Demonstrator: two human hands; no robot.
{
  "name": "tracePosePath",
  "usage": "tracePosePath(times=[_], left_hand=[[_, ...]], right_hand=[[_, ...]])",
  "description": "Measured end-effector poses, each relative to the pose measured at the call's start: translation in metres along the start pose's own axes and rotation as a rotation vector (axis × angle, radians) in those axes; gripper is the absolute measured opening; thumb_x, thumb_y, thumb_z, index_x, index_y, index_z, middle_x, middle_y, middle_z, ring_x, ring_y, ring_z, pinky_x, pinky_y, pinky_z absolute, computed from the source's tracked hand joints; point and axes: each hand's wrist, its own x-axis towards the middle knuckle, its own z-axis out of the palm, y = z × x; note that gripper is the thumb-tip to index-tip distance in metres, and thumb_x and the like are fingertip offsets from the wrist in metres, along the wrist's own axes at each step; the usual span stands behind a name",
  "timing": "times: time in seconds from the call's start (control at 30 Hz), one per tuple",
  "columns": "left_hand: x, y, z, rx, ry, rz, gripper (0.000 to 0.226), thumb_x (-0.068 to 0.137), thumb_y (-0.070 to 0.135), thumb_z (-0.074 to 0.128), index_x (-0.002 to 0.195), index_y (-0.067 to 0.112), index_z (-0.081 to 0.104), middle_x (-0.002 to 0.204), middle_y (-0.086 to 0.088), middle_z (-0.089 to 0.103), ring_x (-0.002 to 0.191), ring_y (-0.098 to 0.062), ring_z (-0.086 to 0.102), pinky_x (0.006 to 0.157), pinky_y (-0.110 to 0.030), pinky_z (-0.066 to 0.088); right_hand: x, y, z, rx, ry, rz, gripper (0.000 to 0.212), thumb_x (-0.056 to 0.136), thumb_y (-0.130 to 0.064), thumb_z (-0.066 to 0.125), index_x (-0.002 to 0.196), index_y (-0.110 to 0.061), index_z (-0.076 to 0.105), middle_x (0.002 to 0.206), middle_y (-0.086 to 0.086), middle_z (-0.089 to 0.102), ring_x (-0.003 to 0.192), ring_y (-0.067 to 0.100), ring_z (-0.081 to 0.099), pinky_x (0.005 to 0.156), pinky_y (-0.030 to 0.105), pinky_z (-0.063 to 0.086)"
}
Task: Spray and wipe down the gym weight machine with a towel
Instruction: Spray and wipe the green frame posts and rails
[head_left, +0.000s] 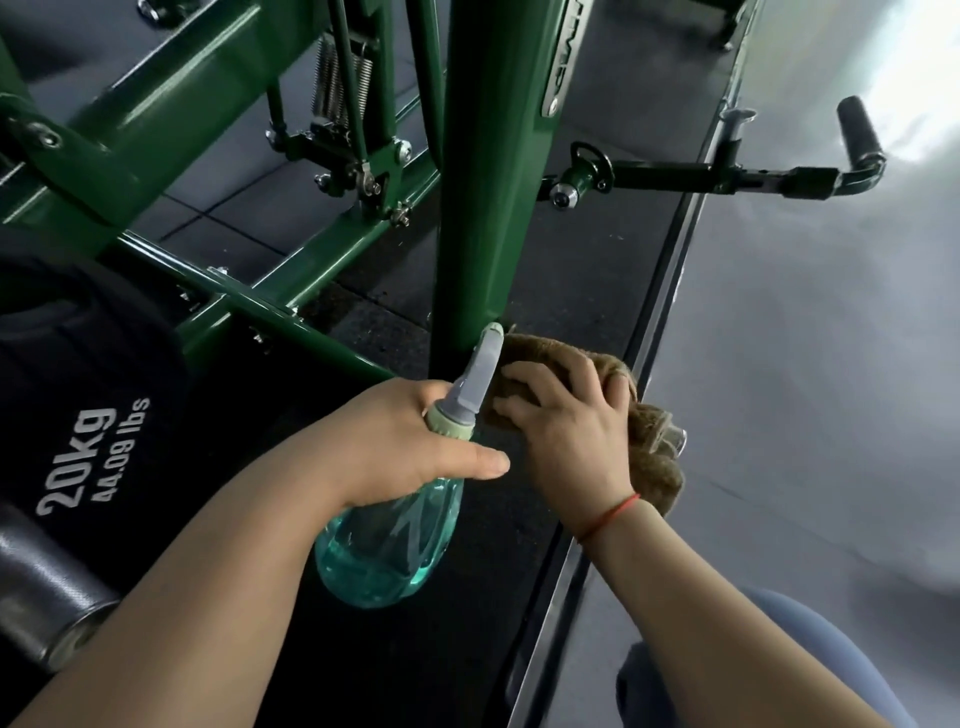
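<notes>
A green weight machine fills the upper left, with a thick upright post in the middle. My left hand grips the neck of a clear teal spray bottle, whose grey nozzle points at the foot of the post. My right hand holds a bunched brown towel and presses it against the base of the post, right beside the nozzle. Blue liquid fills the lower part of the bottle.
A black 20kg weight plate on a steel sleeve sits at the left. A black handle bar juts right from the post. Black rubber matting lies under the frame, edged by a metal strip, with grey floor to the right. My knee shows bottom right.
</notes>
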Motion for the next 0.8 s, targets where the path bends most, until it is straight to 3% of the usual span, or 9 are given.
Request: tracePosePath(times=[0.13, 0.2, 0.33, 0.43, 0.5, 0.63, 0.8], left_hand=[[-0.002, -0.002, -0.005, 0.044, 0.036, -0.036, 0.063, 0.070, 0.054, 0.084, 0.127, 0.043, 0.059, 0.103, 0.026, 0.057, 0.108, -0.002, 0.056, 0.089, -0.026, 0.041], [-0.003, -0.002, -0.005, 0.052, 0.052, -0.023, 0.069, 0.070, 0.054, 0.083, 0.132, 0.041, 0.058, 0.102, 0.028, 0.055, 0.109, -0.003, 0.056, 0.091, -0.026, 0.040], [-0.005, -0.002, -0.002, 0.042, 0.024, -0.002, 0.056, 0.070, 0.054, 0.083, 0.120, 0.046, 0.059, 0.102, 0.027, 0.058, 0.099, 0.007, 0.054, 0.082, -0.020, 0.039], [-0.005, -0.003, -0.002, 0.069, 0.010, 0.000, 0.041, 0.071, 0.054, 0.083, 0.103, 0.047, 0.059, 0.104, 0.023, 0.062, 0.099, 0.004, 0.057, 0.084, -0.022, 0.043], [-0.003, -0.005, -0.004, 0.109, 0.026, 0.013, 0.038, 0.070, 0.056, 0.083, 0.101, 0.043, 0.065, 0.102, 0.018, 0.070, 0.098, 0.000, 0.063, 0.090, -0.029, 0.049], [-0.005, -0.005, -0.005, 0.098, 0.038, 0.037, 0.032, 0.067, 0.060, 0.083, 0.091, 0.047, 0.067, 0.093, 0.018, 0.072, 0.090, -0.001, 0.067, 0.083, -0.030, 0.050], [-0.012, -0.005, -0.003, 0.100, 0.042, 0.033, 0.037, 0.067, 0.062, 0.081, 0.096, 0.044, 0.065, 0.093, 0.017, 0.069, 0.089, -0.001, 0.065, 0.079, -0.027, 0.048]], right_hand=[[-0.001, 0.009, -0.011, 0.071, -0.124, 0.149, 0.023, 0.065, -0.013, 0.078, 0.079, -0.031, 0.076, 0.115, -0.010, 0.063, 0.114, 0.033, 0.048, 0.078, 0.053, 0.042], [-0.001, 0.019, -0.026, 0.114, -0.200, 0.270, 0.022, 0.067, -0.014, 0.077, 0.076, -0.034, 0.074, 0.113, -0.013, 0.061, 0.114, 0.030, 0.045, 0.084, 0.052, 0.043], [0.005, 0.048, -0.049, 0.318, -0.357, 0.480, 0.025, 0.080, -0.016, 0.069, 0.083, -0.040, 0.074, 0.108, -0.019, 0.056, 0.110, 0.020, 0.043, 0.092, 0.038, 0.042], [0.027, 0.053, -0.045, 0.526, -0.145, 0.505, 0.038, 0.077, -0.008, 0.070, 0.106, -0.033, 0.077, 0.110, -0.008, 0.063, 0.108, 0.022, 0.058, 0.088, 0.026, 0.042], [0.049, 0.044, -0.031, 0.586, -0.126, 0.492, 0.040, 0.084, -0.016, 0.070, 0.121, -0.030, 0.072, 0.115, -0.005, 0.063, 0.109, 0.020, 0.060, 0.093, 0.025, 0.043], [0.094, 0.036, 0.003, 0.373, -0.484, 0.572, 0.039, 0.096, -0.045, 0.045, 0.124, -0.024, 0.064, 0.123, 0.007, 0.064, 0.111, 0.034, 0.059, 0.097, 0.043, 0.049], [0.116, 0.055, -0.008, 0.682, -0.773, 0.786, 0.038, 0.099, -0.047, 0.054, 0.096, -0.012, 0.067, 0.097, 0.009, 0.070, 0.082, 0.025, 0.062, 0.077, 0.031, 0.046]])
